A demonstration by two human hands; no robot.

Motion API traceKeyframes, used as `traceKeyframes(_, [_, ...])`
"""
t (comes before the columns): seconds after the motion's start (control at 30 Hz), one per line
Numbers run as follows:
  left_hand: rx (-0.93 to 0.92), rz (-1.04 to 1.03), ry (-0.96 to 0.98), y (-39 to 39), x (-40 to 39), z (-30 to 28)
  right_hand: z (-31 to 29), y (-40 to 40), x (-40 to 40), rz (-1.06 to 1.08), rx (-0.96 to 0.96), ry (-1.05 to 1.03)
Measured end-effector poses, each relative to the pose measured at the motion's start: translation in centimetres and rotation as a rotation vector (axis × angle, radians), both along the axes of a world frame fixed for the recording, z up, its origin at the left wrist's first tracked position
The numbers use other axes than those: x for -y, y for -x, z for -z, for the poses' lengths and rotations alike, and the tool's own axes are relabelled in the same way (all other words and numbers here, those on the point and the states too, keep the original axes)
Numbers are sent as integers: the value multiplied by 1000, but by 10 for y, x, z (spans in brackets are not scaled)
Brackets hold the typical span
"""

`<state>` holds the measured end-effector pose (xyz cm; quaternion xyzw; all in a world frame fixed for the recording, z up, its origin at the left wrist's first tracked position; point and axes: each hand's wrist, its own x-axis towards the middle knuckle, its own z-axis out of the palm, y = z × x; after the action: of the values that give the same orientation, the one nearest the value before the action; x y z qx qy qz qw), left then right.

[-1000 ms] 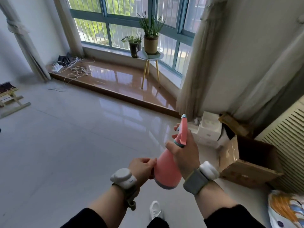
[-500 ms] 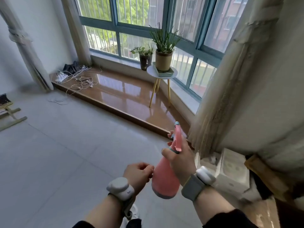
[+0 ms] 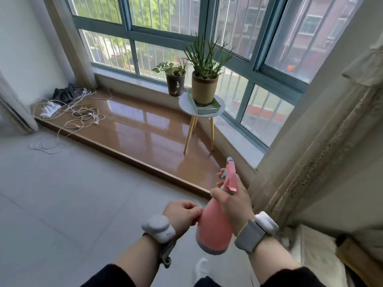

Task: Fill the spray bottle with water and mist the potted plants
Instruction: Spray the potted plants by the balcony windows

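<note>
Bottle: pink spray bottle (image 3: 215, 226) was tilted, nozzle toward the window, well short of the stool (image 3: 202, 109).
Right hand: right hand (image 3: 234, 204) was clamped round the bottle's neck, a finger by the trigger.
Left hand: left hand (image 3: 182, 214) was curled closed, fingertips touching the bottle's side.
Change: compared with a second earlier, the stool and plants had drawn nearer and larger; the grip looked unchanged.
Meaning: filling seemed done; the approach to misting was under way, no spray visible.
Count: one bottle; two potted plants, a tan pot (image 3: 204, 88) on the stool and a dark pot (image 3: 176, 84) just behind it.
</note>
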<state>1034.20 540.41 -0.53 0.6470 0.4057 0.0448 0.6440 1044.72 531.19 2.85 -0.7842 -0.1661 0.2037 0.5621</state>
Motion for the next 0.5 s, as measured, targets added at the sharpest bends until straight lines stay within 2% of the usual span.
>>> traceKeyframes(0.23, [11, -21, -68, -143, -122, 5, 4, -143, -123, -17, 16, -13])
traceKeyframes(0.5, [22, -87, -91, -253, -230, 2, -9, -258, -238, -101, 23, -23])
